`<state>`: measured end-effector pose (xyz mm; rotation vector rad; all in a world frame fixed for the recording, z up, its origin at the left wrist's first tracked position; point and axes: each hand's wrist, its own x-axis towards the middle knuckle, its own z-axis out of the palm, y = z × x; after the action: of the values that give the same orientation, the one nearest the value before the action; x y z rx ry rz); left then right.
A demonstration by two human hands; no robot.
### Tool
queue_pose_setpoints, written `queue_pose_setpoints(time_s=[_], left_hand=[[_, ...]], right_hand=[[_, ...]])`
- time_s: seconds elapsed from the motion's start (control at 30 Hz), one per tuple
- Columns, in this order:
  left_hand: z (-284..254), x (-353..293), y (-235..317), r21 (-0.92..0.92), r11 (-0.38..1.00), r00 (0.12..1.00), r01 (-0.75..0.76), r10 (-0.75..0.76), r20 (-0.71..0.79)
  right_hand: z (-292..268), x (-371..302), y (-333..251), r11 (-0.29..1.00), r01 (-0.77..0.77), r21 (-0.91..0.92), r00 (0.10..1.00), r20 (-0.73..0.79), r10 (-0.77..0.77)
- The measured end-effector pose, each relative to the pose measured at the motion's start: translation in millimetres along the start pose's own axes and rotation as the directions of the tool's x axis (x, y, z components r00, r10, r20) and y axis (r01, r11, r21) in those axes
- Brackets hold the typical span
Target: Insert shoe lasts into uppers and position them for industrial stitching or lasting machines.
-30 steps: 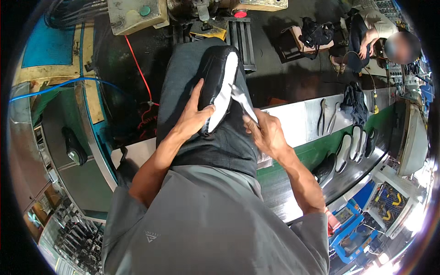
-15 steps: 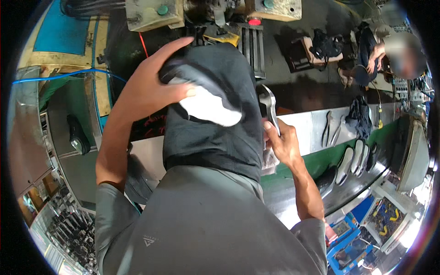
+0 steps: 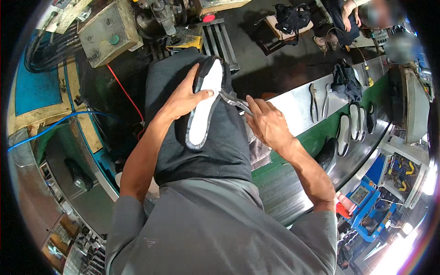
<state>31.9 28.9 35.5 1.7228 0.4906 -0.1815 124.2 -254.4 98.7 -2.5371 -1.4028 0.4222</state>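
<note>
A black shoe (image 3: 200, 120) lies on my lap, its white sole side turned up and a dark rim all around. My left hand (image 3: 183, 98) is closed on its side, the thumb resting on the white surface. In my right hand (image 3: 269, 123) is a pair of metal pliers (image 3: 235, 101), gripped by the handles. The pliers' jaws meet the shoe's right edge near the middle, close to my left thumb. Whether the jaws pinch the edge material is too small to tell.
To the right runs a green conveyor belt (image 3: 279, 176) carrying several shoes (image 3: 343, 133). Two more hand tools (image 3: 319, 101) and a black cloth (image 3: 344, 80) lie on its metal ledge. Ahead stands a machine with a control box (image 3: 109, 34). Another person (image 3: 344, 18) sits at the far right.
The shoe has turned from tilted to lengthwise, white side up. My right hand has brought the pliers left from beside my lap onto the shoe's edge. The view has shifted.
</note>
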Motion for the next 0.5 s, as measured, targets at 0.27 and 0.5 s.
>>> queue_pose_setpoints(time_s=[0.27,0.5], left_hand=[[3.2,-24.7,-2.8,-0.239,0.95,0.977,0.2,-0.176,0.121],[3.5,-21.7,-19.0,-0.277,0.955,0.988,0.108,-0.071,0.139]], right_hand=[[18.7,40.9,4.8,0.965,0.147,-0.218,0.989,0.038,-0.142],[16.9,51.0,-6.0,0.932,0.169,-0.321,0.985,0.082,-0.15]])
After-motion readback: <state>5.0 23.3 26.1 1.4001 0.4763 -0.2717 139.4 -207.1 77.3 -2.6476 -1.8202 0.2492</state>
